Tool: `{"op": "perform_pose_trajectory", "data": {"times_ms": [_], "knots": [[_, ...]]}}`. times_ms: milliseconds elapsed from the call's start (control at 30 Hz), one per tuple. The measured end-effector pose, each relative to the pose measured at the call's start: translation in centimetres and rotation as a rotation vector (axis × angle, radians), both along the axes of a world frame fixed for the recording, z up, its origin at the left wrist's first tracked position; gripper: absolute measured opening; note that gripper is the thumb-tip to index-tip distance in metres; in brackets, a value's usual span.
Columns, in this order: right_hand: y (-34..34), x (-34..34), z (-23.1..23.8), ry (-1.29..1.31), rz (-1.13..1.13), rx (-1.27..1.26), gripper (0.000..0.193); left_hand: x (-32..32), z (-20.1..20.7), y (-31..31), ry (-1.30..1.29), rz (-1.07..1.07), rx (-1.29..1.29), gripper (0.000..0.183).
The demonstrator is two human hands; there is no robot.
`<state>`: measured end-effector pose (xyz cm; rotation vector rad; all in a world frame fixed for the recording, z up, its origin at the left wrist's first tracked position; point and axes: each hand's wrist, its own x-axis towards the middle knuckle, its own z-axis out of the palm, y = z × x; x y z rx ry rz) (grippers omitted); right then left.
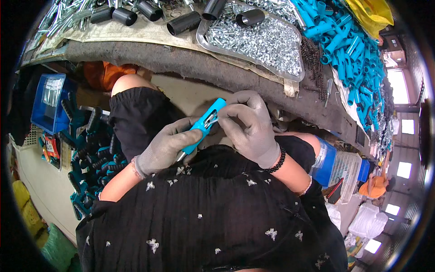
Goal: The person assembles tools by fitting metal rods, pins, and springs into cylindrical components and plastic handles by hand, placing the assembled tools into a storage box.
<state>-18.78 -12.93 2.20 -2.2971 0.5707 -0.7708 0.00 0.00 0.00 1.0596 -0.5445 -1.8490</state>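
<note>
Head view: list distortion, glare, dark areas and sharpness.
Head view: the bench edge bows into a curve. Head view: the windows at right wash out to white. Head view: the corners go black. Head view: the turquoise tube in the left hand looks fairly sharp.

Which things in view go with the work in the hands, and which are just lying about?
With the work:
- blue tube, held in the left hand; the right hand has its fingertips by the slot
- probably the similar blue tubes and small metal parts

Apparently just lying about:
- yellow bag
- green sack
- white bundle
</note>
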Motion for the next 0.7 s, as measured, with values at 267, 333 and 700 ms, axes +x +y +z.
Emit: {"op": "perform_pose_trajectory", "data": {"times_ms": [267,333,700], "knots": [[1.0,-0.2,-0.2,0.019,-0.043,-0.38,0.014,-0.6,-0.2,-0.1,-0.047,0.01,-0.026,0.045],[1.2,-0.3,-0.3,0.025,-0.018,-0.38,0.015,-0.7,-0.8,0.1,-0.106,0.019,-0.051,0.045],[2.0,-0.3,0.0,0.165,0.017,-0.535,0.016,-1.0,-0.2,0.1,-0.299,-0.038,-0.135,0.043]]}}
